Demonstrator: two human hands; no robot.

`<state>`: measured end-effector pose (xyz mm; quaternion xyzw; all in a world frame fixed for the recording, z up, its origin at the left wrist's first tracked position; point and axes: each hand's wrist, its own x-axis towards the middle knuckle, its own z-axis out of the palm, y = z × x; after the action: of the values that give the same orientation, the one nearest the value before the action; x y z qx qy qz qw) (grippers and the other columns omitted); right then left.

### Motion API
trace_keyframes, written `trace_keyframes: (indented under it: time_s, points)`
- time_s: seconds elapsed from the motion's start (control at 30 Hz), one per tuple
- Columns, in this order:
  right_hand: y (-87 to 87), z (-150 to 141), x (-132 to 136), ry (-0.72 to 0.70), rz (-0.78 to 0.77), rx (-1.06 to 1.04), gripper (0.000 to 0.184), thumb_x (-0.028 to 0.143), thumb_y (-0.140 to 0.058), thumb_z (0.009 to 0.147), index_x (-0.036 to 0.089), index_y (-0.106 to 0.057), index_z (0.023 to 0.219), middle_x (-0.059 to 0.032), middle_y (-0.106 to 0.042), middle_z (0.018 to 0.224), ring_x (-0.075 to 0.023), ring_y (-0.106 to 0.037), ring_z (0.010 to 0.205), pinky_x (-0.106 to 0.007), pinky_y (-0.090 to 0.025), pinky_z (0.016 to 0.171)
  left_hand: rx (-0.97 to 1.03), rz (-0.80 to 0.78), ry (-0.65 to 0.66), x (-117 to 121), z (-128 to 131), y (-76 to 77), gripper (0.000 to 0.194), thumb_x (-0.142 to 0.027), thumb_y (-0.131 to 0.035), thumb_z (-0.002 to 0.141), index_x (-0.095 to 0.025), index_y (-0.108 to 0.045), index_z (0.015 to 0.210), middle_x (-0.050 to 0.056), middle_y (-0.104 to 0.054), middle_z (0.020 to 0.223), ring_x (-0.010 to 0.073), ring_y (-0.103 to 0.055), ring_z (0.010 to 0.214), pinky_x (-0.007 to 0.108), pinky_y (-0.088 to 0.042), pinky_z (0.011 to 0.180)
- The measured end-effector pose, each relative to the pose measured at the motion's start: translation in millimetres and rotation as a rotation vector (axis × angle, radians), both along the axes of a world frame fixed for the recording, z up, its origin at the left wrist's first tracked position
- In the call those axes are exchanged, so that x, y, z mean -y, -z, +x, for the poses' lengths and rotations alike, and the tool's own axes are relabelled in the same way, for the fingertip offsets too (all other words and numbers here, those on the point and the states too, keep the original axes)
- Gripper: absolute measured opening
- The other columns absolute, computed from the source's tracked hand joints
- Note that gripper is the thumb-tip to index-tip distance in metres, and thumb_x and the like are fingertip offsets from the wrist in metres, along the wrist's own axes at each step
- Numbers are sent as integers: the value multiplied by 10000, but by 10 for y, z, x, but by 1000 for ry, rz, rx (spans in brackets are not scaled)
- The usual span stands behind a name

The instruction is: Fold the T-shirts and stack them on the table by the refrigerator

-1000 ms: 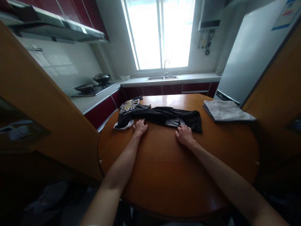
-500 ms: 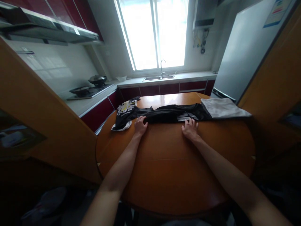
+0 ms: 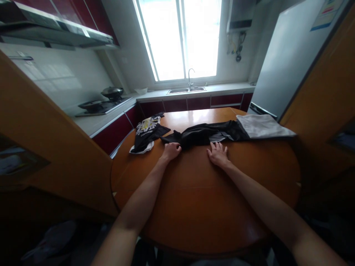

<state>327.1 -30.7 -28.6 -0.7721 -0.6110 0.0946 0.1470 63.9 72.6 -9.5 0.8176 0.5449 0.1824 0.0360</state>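
A black garment (image 3: 198, 133) with a grey-white patch lies in a crumpled strip across the far half of the table; its exact kind does not show. At its near left edge, my left hand (image 3: 172, 150) is closed, with fingers curled onto the fabric. My right hand (image 3: 218, 154) rests flat with fingers spread, the tips at the garment's near edge beside the patch. Left of the strip lies a black shirt (image 3: 146, 137) with a white and yellow print, folded. A light grey folded cloth (image 3: 264, 126) touches the strip's right end.
The round wooden table (image 3: 199, 207) stands between wooden panels. Beyond it are a counter with a sink (image 3: 179, 91) and tap, a stove with two pans (image 3: 112, 92), and a fridge (image 3: 288, 59) at the right.
My left hand has moved right, and the garment's left end has bunched up and come away from the printed shirt. My right hand has shifted slightly left and nearer.
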Motion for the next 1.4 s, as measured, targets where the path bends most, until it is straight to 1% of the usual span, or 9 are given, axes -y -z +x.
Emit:
trace_keyframes:
  time_s: [0.13, 0.23, 0.5, 0.67, 0.87, 0.93, 1.03, 1.17, 1.4]
  points:
    - [18, 139, -50, 52, 20, -6, 615, 492, -295, 1032, 170, -372, 1550, -182, -278, 1630, -343, -184, 1512, -635, -138, 1182, 124, -94, 333, 103, 84, -30, 484, -510, -486, 967, -179, -777, 766, 35, -717, 722, 193, -676, 746, 297, -508, 780]
    - [30, 191, -66, 67, 37, -13, 578, 442, -307, 1033, 169, -397, 1535, -176, -268, 1636, -338, -179, 1514, -640, -146, 1182, 294, -83, 470, 113, 66, -2, 494, -508, -434, 999, -180, -792, 907, 48, -730, 847, 186, -679, 815, 285, -527, 796]
    - [-23, 67, -20, -119, 104, 12, 555, 395, -422, 1001, 213, -398, 1526, -128, -349, 1608, -281, -220, 1501, -663, -108, 1187, 43, -58, 141, -71, -117, 166, 460, -385, -468, 997, -224, -599, 1408, 83, -533, 1503, 265, -453, 1411, 433, -318, 1197]
    - [-21, 79, -28, -110, 25, 21, 517, 443, -359, 1027, 174, -502, 1445, -154, -346, 1607, -278, -197, 1514, -671, -79, 1181, -20, -102, -245, -164, -295, 156, 458, -408, -486, 981, -323, -574, 1422, 59, -450, 1574, 325, -343, 1481, 592, -242, 1199]
    - [-22, 138, -47, 48, 80, 11, 580, 382, -404, 1010, 103, -383, 1518, -200, -255, 1636, -312, -164, 1517, -620, -150, 1177, 28, -34, -431, -157, -445, 47, 432, -305, -452, 960, -227, -643, 1340, 137, -512, 1509, 356, -409, 1427, 637, -280, 1164]
    - [-65, 110, -12, 18, 185, 18, 539, 339, -450, 986, 131, -443, 1483, -182, -348, 1584, -303, -265, 1466, -542, -197, 1176, 60, 31, -401, -130, -395, -23, 432, -244, -415, 959, -197, -661, 1310, 129, -546, 1474, 303, -452, 1400, 546, -301, 1192]
    - [-131, 1, 66, -197, 312, 31, 413, 401, -522, 964, 200, -612, 1313, -126, -541, 1372, -264, -435, 1301, -425, -265, 1139, 149, 147, -138, -82, -253, -76, 436, -234, -373, 979, -192, -666, 1298, 77, -593, 1429, 217, -500, 1362, 373, -348, 1193]
    - [-161, -122, 114, -387, 257, 54, 382, 463, -618, 918, 231, -674, 1215, -104, -593, 1240, -270, -487, 1185, -416, -336, 1051, 119, 47, 137, -57, -111, 30, 400, -332, -463, 984, -212, -666, 1306, 50, -596, 1440, 212, -482, 1390, 349, -349, 1190]
    - [-220, 469, 3, -4, 84, 122, 314, 121, -505, 893, 207, -716, 1109, -126, -631, 1230, -290, -523, 1207, -593, -219, 1135, 61, -70, -82, -152, -236, 142, 375, -361, -490, 991, -234, -671, 1293, 82, -538, 1503, 278, -425, 1439, 495, -310, 1190]
